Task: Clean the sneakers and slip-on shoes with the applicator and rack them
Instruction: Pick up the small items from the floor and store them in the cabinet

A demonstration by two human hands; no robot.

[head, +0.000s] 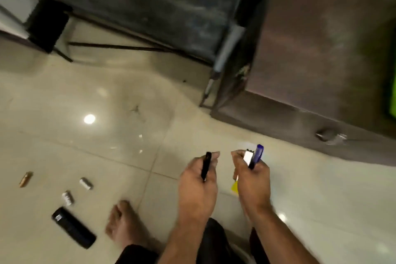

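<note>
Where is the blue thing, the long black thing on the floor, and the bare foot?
blue-capped item (258,153): head view, on its blue top part.
long black object (72,227): head view, on the middle of its body.
bare foot (124,223): head view, on its top.

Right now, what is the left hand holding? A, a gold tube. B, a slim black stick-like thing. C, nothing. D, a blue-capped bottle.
B: the left hand grips a slim black stick-like thing, while the blue-capped bottle is in the right hand.
</note>
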